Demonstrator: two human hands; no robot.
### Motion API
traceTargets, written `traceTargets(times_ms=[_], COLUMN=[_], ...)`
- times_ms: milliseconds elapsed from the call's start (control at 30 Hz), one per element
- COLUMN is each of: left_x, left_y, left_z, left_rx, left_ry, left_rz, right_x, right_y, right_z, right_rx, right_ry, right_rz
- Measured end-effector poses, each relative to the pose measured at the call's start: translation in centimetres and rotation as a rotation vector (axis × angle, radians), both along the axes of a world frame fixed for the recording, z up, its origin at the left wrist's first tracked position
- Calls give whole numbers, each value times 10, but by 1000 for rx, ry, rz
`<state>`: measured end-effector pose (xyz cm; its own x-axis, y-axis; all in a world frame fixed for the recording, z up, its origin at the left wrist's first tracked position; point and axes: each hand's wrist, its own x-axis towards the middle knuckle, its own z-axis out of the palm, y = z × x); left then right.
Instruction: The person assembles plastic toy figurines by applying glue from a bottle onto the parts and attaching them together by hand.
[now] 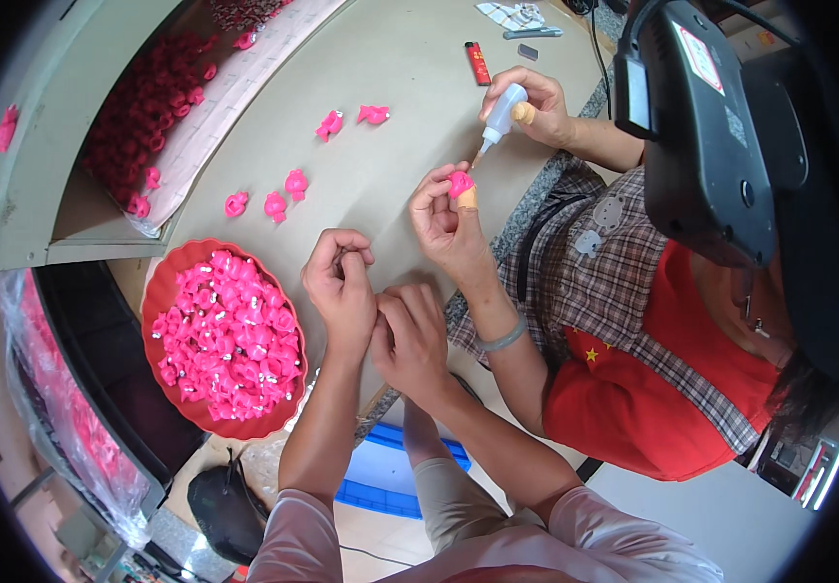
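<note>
My left hand (339,287) rests on the table with its fingers loosely curled, and nothing shows in it. Close against that wrist lies my right hand (411,335), its fingers bent inward and no object visible in them. Left of my hands stands a red scalloped bowl (150,352) heaped with small pink artificial flower heads (230,335). Beyond my hands, a co-worker's hand (453,228) holds a pink flower head (461,184). The co-worker's other hand (541,102) tilts a small squeeze bottle (503,115), its thin tip at that flower.
Several loose pink flower heads (275,206) lie on the table (273,136). A red lighter (478,63) and a grey cutter (533,32) are at the back. More flowers fill a shelf compartment (147,117) at far left. The co-worker, wearing a headset, sits at right.
</note>
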<state>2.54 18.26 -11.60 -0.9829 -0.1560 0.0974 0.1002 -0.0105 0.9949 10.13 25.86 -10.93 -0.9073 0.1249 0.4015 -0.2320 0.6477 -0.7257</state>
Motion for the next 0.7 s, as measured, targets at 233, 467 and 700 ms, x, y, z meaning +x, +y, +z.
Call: traceTargets(times_ms=[233,467,700], left_x=[-3,3,-1], left_y=[-3,-7,-7], left_z=[7,5,9], left_rx=[-37,-81,-34], left_ry=[6,4,28], left_rz=[7,9,32], right_x=[-2,3,1], right_y=[-4,-7,-9], right_z=[4,-2,1], right_rx=[30,74,100], right_ry=[6,-28,-14], right_rz=[22,78,71])
